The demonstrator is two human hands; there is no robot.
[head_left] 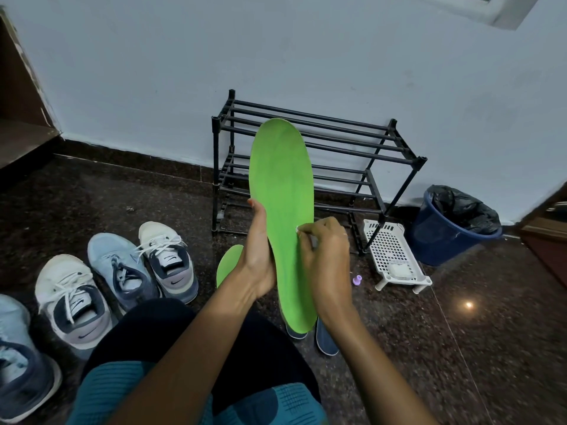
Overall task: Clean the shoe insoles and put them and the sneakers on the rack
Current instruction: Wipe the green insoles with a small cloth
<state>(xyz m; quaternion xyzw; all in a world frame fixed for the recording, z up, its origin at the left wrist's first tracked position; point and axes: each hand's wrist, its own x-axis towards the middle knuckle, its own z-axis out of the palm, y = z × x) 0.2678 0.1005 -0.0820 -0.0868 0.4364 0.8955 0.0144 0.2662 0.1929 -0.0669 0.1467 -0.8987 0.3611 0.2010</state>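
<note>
Leftward, swoosh-marked sneakers (167,262), perhaps Nike, hands (257,265) (326,259) holding green insole (282,179)

Pale wall (153,72) meets dark speckled stone floor (460,348); blue bin (435,237) with black liner against the wall.

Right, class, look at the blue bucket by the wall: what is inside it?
A crumpled black plastic bag fills the blue bucket and laps over its rim. Anything lying within the bag is hidden by its folds.
</note>
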